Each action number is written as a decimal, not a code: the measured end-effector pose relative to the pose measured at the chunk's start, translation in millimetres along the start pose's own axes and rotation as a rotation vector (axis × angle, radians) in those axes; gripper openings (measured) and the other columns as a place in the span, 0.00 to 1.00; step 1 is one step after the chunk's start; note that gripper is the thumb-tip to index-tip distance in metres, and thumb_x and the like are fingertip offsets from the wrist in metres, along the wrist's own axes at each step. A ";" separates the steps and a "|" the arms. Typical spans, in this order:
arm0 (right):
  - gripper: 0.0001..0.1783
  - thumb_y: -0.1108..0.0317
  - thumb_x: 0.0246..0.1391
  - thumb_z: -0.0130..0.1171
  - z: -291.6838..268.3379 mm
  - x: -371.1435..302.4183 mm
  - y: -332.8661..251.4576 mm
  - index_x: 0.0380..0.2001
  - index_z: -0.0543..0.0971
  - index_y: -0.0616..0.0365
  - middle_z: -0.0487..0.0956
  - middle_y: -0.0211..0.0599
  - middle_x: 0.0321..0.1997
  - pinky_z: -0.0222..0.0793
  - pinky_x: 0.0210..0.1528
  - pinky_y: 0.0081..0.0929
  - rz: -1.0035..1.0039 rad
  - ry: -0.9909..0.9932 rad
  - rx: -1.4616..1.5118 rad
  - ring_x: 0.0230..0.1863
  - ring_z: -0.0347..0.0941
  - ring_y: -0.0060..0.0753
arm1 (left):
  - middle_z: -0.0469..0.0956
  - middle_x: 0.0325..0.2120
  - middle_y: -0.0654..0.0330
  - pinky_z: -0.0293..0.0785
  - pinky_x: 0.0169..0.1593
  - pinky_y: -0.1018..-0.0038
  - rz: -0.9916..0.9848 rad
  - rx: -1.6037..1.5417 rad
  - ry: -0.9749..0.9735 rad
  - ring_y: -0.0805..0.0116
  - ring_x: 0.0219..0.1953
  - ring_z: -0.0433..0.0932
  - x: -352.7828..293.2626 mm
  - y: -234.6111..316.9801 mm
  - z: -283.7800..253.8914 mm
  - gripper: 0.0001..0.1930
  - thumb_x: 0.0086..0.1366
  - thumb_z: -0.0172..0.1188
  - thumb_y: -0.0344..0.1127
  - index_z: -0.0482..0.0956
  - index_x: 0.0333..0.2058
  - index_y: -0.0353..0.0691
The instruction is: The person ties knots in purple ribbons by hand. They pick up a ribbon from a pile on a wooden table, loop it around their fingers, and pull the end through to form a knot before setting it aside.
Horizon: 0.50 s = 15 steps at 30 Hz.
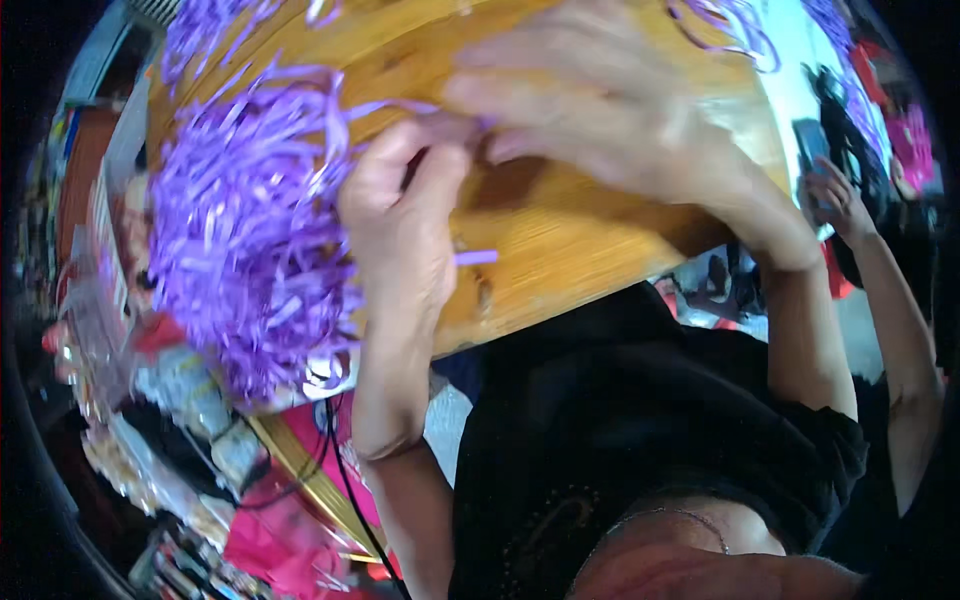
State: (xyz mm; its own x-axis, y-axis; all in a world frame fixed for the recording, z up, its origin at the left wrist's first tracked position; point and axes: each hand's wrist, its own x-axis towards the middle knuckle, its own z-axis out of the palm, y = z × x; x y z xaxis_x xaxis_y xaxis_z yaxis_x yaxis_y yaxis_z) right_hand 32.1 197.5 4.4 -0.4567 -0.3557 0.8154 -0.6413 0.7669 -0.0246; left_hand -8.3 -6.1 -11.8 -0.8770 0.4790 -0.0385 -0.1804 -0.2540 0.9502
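My left hand [402, 205] is closed in a pinch over the wooden table, with a thin purple ribbon strip [395, 106] at its fingertips. A short purple end [476, 257] sticks out beside the wrist. Close by on the right, my right hand [600, 115] is smeared by motion. Its fingers look stretched out and apart, pointing toward the left fingertips; a speck of purple shows between the two hands. To the left of my left hand lies a big heap of shiny purple ribbon strips [255, 215].
More purple strips [725, 25] lie at the table's far right and far left. The wooden tabletop [560, 240] ends in a curved near edge. A black cable [345, 480] hangs at the lower left, near pink material [285, 540]. At right, another person's hand [835, 200] holds a phone.
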 end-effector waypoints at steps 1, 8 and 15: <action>0.18 0.61 0.48 0.65 0.2 -3.1 -1.5 0.44 0.84 0.52 0.80 0.30 0.38 0.73 0.44 0.37 -0.008 -0.071 -0.014 0.44 0.78 0.37 | 0.76 0.28 0.71 0.63 0.31 0.84 -0.024 -0.023 -0.038 0.85 0.28 0.69 0.6 4.1 -4.4 0.04 0.67 0.63 0.25 0.83 0.39 0.32; 0.09 0.60 0.46 0.61 -6.2 -9.4 2.6 0.29 0.81 0.51 0.74 0.28 0.32 0.67 0.41 0.37 -0.007 -0.046 -0.024 0.42 0.74 0.34 | 0.78 0.33 0.63 0.71 0.39 0.79 0.333 0.704 -0.040 0.75 0.35 0.75 2.3 1.4 -7.4 0.07 0.69 0.61 0.24 0.82 0.42 0.28; 0.07 0.64 0.48 0.64 -19.7 -22.7 4.5 0.26 0.83 0.56 0.76 0.36 0.32 0.70 0.40 0.39 0.245 -0.242 0.174 0.39 0.76 0.42 | 0.81 0.36 0.60 0.75 0.44 0.77 0.326 0.878 -0.060 0.71 0.39 0.79 15.1 1.5 1.1 0.06 0.67 0.61 0.19 0.84 0.41 0.30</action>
State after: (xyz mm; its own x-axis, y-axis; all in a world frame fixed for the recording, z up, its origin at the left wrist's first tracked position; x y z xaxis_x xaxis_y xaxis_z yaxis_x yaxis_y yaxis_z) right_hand 51.7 219.5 -2.9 -0.7280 -0.3049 0.6140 -0.5810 0.7498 -0.3165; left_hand -21.4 1.7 -10.6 -0.7963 0.5446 0.2633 0.4921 0.3301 0.8055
